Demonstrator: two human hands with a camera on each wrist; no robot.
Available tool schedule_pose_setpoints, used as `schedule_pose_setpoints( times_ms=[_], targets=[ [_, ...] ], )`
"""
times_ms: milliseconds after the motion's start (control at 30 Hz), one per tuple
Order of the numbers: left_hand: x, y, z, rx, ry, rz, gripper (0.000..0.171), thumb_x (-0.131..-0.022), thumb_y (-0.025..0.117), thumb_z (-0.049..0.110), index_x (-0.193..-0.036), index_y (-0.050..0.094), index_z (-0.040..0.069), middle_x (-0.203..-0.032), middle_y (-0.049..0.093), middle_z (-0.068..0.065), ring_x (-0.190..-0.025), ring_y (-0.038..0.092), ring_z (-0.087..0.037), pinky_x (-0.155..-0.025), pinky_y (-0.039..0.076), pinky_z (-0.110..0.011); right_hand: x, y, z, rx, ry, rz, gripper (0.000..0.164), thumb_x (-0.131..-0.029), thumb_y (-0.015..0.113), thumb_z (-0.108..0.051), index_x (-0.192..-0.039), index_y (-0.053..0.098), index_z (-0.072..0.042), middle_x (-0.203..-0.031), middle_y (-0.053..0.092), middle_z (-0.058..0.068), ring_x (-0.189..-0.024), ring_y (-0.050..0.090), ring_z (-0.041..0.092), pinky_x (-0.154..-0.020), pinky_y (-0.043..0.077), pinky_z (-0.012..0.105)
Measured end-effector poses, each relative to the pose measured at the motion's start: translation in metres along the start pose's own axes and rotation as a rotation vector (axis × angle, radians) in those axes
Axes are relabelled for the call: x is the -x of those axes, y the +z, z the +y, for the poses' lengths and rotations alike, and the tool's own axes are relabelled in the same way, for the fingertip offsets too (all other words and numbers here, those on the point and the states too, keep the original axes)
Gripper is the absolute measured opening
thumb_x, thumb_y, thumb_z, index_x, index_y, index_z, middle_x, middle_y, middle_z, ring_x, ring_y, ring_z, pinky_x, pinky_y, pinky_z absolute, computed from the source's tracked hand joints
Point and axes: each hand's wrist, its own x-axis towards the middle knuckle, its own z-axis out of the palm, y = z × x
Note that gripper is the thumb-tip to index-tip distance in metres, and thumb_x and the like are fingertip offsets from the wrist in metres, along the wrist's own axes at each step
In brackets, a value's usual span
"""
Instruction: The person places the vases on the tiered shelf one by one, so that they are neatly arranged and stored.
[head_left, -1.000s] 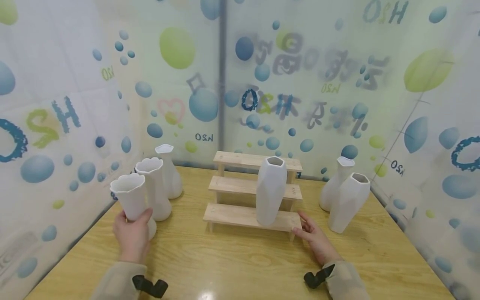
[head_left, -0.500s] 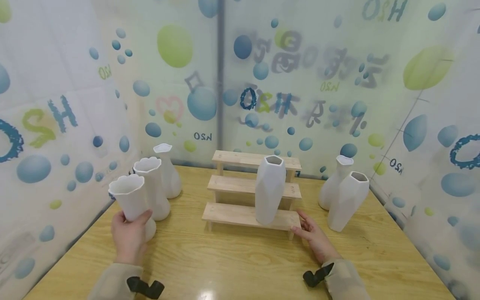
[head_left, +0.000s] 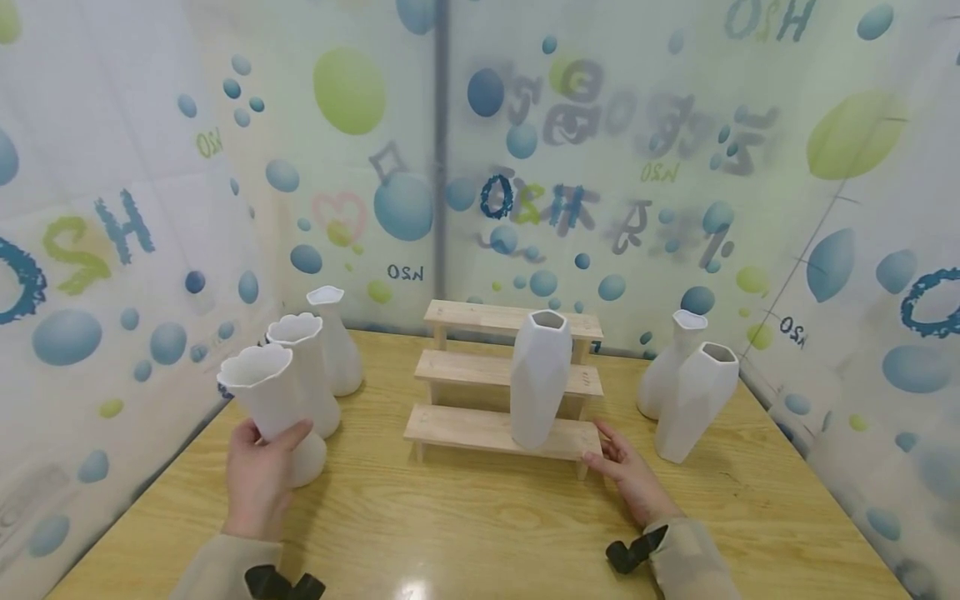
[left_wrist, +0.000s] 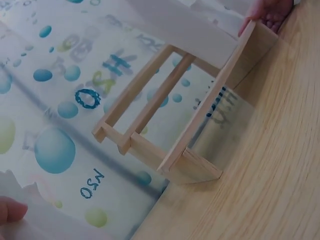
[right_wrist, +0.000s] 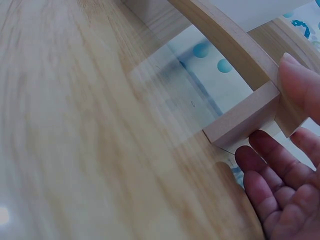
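My left hand grips a white vase with a scalloped rim, thumb across its near side. The vase leans, its mouth to the left and its rounded base to the right. Part of it shows with my thumb in the left wrist view. My right hand holds the right end of the lowest step of a three-tier wooden stand. In the right wrist view the thumb lies along the step's edge, and the other fingers are loosely bent beside the end leg. A faceted white vase stands upright on that lowest step.
Another scalloped vase and a narrow-necked vase stand behind the held one. At the right are a second narrow-necked vase and a faceted vase. A printed curtain surrounds the wooden table.
The vase in my left hand has tilted further, its base swinging to the right while the rim stays at the left. My right hand and the stand keep their places.
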Motion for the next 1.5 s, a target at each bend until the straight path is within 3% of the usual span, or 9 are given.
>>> schedule_pose_setpoints(
  times_ms=[333, 800, 1200, 1500],
  targets=[
    [0.015, 0.010, 0.019, 0.011, 0.031, -0.138, 0.057, -0.086, 0.073, 0.012, -0.133, 0.043, 0.003, -0.129, 0.045, -0.005, -0.114, 0.046, -0.021, -0.091, 0.040, -0.039, 0.002, 0.000, -0.002, 0.005, 0.002, -0.005, 0.076, -0.093, 0.065, -0.021, -0.153, 0.021, -0.010, -0.145, 0.039, 0.024, -0.132, 0.036, 0.032, -0.111, 0.020, 0.052],
    [0.033, 0.036, 0.042, 0.031, 0.057, -0.373, 0.067, -0.088, 0.068, 0.004, -0.145, 0.033, 0.007, -0.144, 0.032, -0.010, -0.128, 0.030, -0.033, -0.104, 0.024, -0.059, 0.003, 0.000, -0.004, 0.005, 0.016, -0.004, 0.077, -0.092, 0.066, -0.023, -0.153, 0.021, -0.010, -0.146, 0.037, 0.025, -0.135, 0.032, 0.036, -0.112, 0.017, 0.056],
    [0.041, 0.066, 0.046, 0.031, 0.069, -0.494, 0.057, -0.087, 0.065, 0.000, -0.137, 0.038, 0.002, -0.137, 0.039, -0.014, -0.124, 0.033, -0.033, -0.104, 0.024, -0.057, 0.003, 0.000, -0.005, 0.015, 0.011, -0.001, 0.075, -0.093, 0.065, -0.023, -0.153, 0.022, -0.011, -0.145, 0.040, 0.024, -0.132, 0.035, 0.033, -0.111, 0.019, 0.054],
    [0.047, 0.087, 0.049, 0.046, 0.057, -0.538, 0.058, -0.085, 0.066, 0.000, -0.136, 0.039, 0.002, -0.135, 0.040, -0.015, -0.122, 0.036, -0.033, -0.102, 0.027, -0.056, 0.003, 0.000, -0.004, 0.018, 0.002, -0.002, 0.075, -0.093, 0.065, -0.022, -0.153, 0.022, -0.010, -0.144, 0.041, 0.023, -0.132, 0.036, 0.032, -0.111, 0.021, 0.052]
  ],
)
